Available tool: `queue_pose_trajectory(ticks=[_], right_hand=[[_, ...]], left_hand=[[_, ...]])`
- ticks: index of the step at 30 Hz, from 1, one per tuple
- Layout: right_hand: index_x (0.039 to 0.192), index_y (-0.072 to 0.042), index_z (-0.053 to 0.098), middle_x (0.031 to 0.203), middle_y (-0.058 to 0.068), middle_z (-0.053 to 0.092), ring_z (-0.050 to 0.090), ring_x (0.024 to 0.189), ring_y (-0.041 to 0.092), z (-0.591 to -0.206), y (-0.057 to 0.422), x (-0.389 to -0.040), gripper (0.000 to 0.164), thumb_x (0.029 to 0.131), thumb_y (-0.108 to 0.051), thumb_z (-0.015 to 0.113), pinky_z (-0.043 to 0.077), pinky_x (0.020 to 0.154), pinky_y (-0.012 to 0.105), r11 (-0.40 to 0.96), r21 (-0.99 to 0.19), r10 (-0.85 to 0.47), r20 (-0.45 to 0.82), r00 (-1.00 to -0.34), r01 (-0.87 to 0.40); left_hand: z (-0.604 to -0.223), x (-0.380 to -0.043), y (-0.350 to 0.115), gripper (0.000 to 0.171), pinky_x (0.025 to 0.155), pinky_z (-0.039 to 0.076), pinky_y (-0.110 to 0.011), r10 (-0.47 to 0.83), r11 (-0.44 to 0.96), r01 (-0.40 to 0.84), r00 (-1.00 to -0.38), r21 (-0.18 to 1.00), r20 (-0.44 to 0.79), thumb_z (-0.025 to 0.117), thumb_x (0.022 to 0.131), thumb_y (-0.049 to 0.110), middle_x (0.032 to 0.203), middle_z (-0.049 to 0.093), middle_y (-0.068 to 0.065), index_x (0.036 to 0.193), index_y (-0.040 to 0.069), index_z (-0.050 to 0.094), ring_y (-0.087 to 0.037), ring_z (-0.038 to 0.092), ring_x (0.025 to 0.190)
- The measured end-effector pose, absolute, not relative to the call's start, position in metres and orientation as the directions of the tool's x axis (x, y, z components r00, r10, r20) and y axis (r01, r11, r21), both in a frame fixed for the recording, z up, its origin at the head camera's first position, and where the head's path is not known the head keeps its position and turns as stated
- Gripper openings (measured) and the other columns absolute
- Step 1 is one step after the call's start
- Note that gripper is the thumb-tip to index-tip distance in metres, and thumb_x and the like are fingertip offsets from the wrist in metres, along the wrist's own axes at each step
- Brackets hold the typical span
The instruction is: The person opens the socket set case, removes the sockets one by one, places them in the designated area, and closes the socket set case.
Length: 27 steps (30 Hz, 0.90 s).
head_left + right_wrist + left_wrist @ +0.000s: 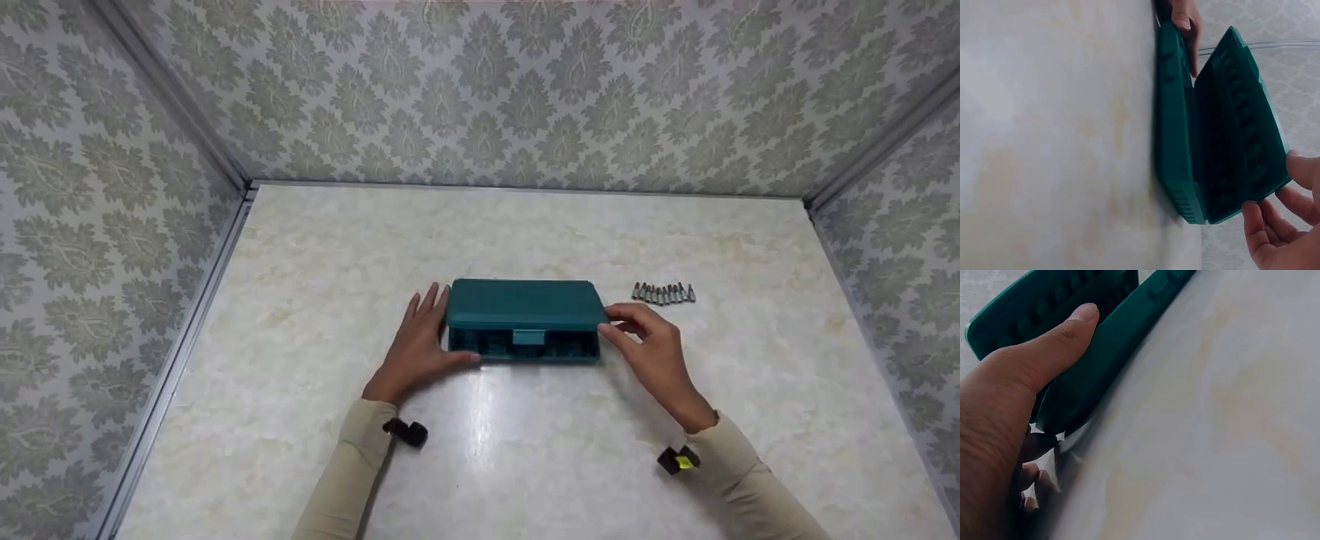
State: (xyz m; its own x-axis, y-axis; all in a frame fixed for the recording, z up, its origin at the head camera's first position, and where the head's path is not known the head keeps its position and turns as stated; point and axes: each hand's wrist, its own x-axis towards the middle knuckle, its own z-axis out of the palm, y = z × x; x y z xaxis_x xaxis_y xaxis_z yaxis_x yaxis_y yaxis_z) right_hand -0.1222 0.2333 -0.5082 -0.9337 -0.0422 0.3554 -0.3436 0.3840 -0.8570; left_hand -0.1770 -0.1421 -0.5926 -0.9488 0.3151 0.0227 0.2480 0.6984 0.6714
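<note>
A dark green plastic case point(517, 304) lies on the table with its lid partly raised. Its latch point(529, 337) hangs at the lid's front edge, and rows of moulded slots line the lid's inside point(1235, 121). My left hand point(420, 346) holds the base at its left end, thumb point(1067, 340) over the front rim and fingers along the side. At the right end, my right hand point(654, 356) pinches the lid's corner between thumb and fingers. Several small metal screwdriver bits point(664, 293) lie in a row behind the right hand.
The pale marbled table point(337, 247) extends around the case. Patterned wall panels point(480, 97) enclose it at the back and both sides, with a metal rail point(176, 367) along the left edge.
</note>
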Motion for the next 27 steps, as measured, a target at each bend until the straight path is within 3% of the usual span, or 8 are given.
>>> queue_pose_trajectory(ticks=[4, 7, 11, 14, 20, 27], right_hand=[[0.125, 0.01, 0.076, 0.123, 0.024, 0.075, 0.073, 0.109, 0.019, -0.525, 0.237, -0.122, 0.03, 0.095, 0.01, 0.08, 0.06, 0.093, 0.02, 0.38, -0.867, -0.022, 0.339, -0.94, -0.322], [0.125, 0.008, 0.077, 0.124, 0.023, 0.075, 0.073, 0.11, 0.022, -0.541, 0.241, -0.125, 0.033, 0.093, 0.01, 0.081, 0.061, 0.093, 0.022, 0.389, -0.859, -0.019, 0.354, -0.935, -0.333], [0.126, 0.0, 0.079, 0.122, 0.014, 0.077, 0.073, 0.11, 0.022, -0.552, 0.244, -0.127, 0.032, 0.094, 0.002, 0.083, 0.062, 0.093, 0.026, 0.417, -0.837, -0.034, 0.374, -0.927, -0.354], [0.126, -0.007, 0.081, 0.12, 0.006, 0.077, 0.072, 0.111, 0.019, -0.554, 0.246, -0.128, 0.031, 0.096, -0.005, 0.084, 0.062, 0.094, 0.033, 0.432, -0.831, -0.034, 0.373, -0.927, -0.35], [0.127, -0.009, 0.081, 0.119, 0.003, 0.078, 0.072, 0.114, 0.019, -0.556, 0.246, -0.126, 0.03, 0.097, -0.008, 0.084, 0.062, 0.094, 0.034, 0.449, -0.823, -0.032, 0.374, -0.927, -0.348], [0.126, -0.007, 0.081, 0.117, 0.005, 0.078, 0.074, 0.11, 0.023, -0.564, 0.246, -0.122, 0.033, 0.093, -0.004, 0.086, 0.06, 0.092, 0.025, 0.486, -0.784, -0.052, 0.416, -0.908, -0.387]], left_hand=[[-0.593, -0.177, -0.144, 0.137, 0.137, 0.008, -0.056, 0.332, 0.685, 0.263, -0.943, 0.68, 0.029, 0.078, 0.08, 0.085, 0.184, 0.01, -0.014, 0.178, 0.013, 0.016, -0.039, 0.001, 0.171], [-0.592, -0.178, -0.146, 0.135, 0.137, 0.004, -0.056, 0.358, 0.659, 0.289, -0.932, 0.694, 0.049, 0.064, 0.083, 0.094, 0.184, 0.01, -0.018, 0.177, 0.01, 0.017, -0.039, 0.002, 0.171], [-0.592, -0.178, -0.148, 0.133, 0.137, 0.0, -0.058, 0.39, 0.617, 0.324, -0.918, 0.717, 0.08, 0.043, 0.087, 0.101, 0.183, 0.012, -0.022, 0.176, 0.006, 0.019, -0.041, 0.005, 0.17], [-0.59, -0.178, -0.15, 0.131, 0.136, -0.001, -0.062, 0.405, 0.594, 0.336, -0.91, 0.731, 0.088, 0.038, 0.089, 0.101, 0.183, 0.01, -0.023, 0.176, 0.005, 0.019, -0.044, 0.003, 0.17], [-0.587, -0.177, -0.154, 0.118, 0.134, 0.001, -0.067, 0.418, 0.555, 0.324, -0.905, 0.766, 0.08, 0.038, 0.097, 0.093, 0.183, 0.008, -0.023, 0.177, 0.009, 0.016, -0.047, -0.003, 0.169], [-0.587, -0.176, -0.154, 0.105, 0.134, 0.003, -0.069, 0.398, 0.569, 0.268, -0.917, 0.777, 0.025, 0.055, 0.101, 0.077, 0.185, 0.005, -0.015, 0.178, 0.016, 0.015, -0.043, -0.006, 0.17]])
